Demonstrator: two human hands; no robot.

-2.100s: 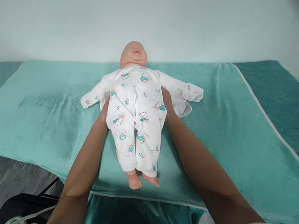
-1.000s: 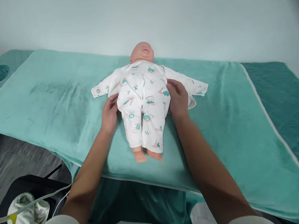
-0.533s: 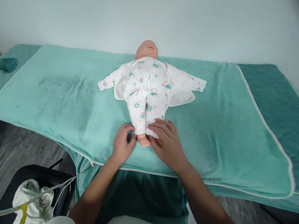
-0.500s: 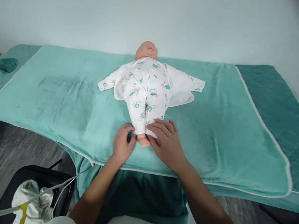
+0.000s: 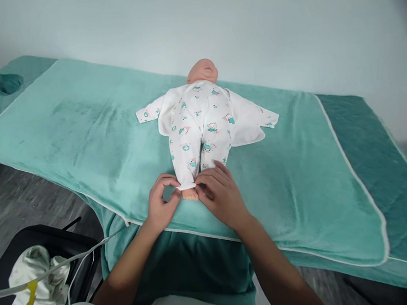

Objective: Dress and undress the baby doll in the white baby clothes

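A baby doll (image 5: 202,72) lies on its back on the green bed cover, head toward the wall. It wears white printed pants (image 5: 186,147) and a white printed jacket (image 5: 245,120) spread open at the sides. My left hand (image 5: 160,201) pinches the outer edge of the pant cuff (image 5: 187,186) at the doll's foot on the left. On the cuff's inner edge, my right hand (image 5: 223,193) pinches the cloth as well. The toes of one foot (image 5: 190,195) stick out below the cuff. The other foot is hidden behind my right hand.
The green cover (image 5: 90,124) with white piping spreads over a long bed against a pale wall (image 5: 249,25). At lower left a black chair (image 5: 50,232) bears crumpled light cloth (image 5: 39,276). A white cable (image 5: 73,255) with a yellow tag crosses in front of it.
Both hands have closed on the left-side pant cuff, which is now pulled lower over the foot and stretched between them. My right hand has shifted slightly left.
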